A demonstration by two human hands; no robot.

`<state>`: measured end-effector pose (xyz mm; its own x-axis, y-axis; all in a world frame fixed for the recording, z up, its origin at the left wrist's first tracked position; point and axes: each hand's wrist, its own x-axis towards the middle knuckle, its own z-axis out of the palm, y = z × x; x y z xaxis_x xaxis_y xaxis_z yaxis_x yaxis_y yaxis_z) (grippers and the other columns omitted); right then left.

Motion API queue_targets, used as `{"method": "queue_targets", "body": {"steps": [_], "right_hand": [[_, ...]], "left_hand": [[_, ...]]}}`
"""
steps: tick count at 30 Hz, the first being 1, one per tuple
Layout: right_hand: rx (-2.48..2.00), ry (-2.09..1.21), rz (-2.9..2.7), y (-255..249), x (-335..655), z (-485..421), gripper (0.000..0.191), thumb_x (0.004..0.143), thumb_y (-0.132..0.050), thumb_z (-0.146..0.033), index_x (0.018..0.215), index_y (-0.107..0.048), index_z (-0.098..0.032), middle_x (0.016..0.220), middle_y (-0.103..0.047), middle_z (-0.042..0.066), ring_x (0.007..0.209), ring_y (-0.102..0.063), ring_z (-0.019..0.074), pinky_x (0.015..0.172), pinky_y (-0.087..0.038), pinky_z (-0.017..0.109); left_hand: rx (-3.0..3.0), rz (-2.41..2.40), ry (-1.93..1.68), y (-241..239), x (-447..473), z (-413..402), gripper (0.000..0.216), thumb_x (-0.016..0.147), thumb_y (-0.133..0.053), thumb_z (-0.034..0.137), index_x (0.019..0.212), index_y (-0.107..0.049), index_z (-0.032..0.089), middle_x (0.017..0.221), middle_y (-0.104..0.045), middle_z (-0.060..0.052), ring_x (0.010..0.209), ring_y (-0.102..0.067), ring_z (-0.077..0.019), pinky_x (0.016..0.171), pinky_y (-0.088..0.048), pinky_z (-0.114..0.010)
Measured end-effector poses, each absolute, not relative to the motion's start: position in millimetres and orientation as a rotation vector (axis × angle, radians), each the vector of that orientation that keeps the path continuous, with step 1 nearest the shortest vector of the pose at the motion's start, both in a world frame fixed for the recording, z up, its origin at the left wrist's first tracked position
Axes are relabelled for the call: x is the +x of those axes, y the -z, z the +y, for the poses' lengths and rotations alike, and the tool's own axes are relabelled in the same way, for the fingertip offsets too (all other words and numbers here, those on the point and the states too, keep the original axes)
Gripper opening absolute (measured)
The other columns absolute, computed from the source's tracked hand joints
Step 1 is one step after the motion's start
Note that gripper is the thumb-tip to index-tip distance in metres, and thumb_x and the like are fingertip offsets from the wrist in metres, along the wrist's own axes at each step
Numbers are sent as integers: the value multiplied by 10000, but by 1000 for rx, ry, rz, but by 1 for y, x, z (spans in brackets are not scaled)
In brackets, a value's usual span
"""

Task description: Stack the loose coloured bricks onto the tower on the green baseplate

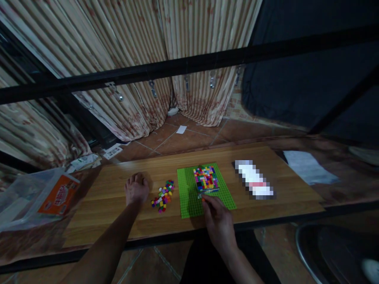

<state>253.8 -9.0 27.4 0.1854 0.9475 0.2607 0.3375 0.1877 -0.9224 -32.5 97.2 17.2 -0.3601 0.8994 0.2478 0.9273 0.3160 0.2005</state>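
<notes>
a flat, tightly packed block of tiny multicoloured bricks (205, 176) sits on the far, right-hand part of a green studded baseplate (187, 197). a thin pale strip (211, 191) runs along the block's near edge. the person's right hand (218, 219) reaches in from the near side, thumb and forefinger drawn together over the baseplate, just short of the block. a small pale piece (199, 196) shows at the fingertips, but it is too tiny to tell whether it is gripped.

left of the baseplate, a loose scatter of bricks (164, 195) in many colours lies on the wooden desk (109, 205). further left, the left hand (136, 190) rests back upward on the desk, fingers loosely curled; its underside is hidden, so whether it holds anything cannot be told.

to the right of the baseplate is a slanted object (254, 179), pixelated beyond recognition. beyond the desk's right edge lies a white sheet (309, 165); at its left end, a see-through plastic box (25, 185) with an orange label (56, 197). pleated, patterned curtains (133, 59) hang behind.
</notes>
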Motion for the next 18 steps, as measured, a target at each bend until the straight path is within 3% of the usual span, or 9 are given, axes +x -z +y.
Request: {"method": "queue_targets", "body": {"steps": [18], "right_hand": [[-1530, -664, -986, -10, 301, 16, 354, 850, -596, -483, 982, -728, -182, 997, -757, 114, 926, -709, 266, 815, -542, 384]], "left_hand": [[-1740, -2448, 424, -21, -33, 97, 416, 914, -367, 324, 1228, -581, 153, 1270, -595, -146, 1189, -496, -301, 1019, -385, -450]]}}
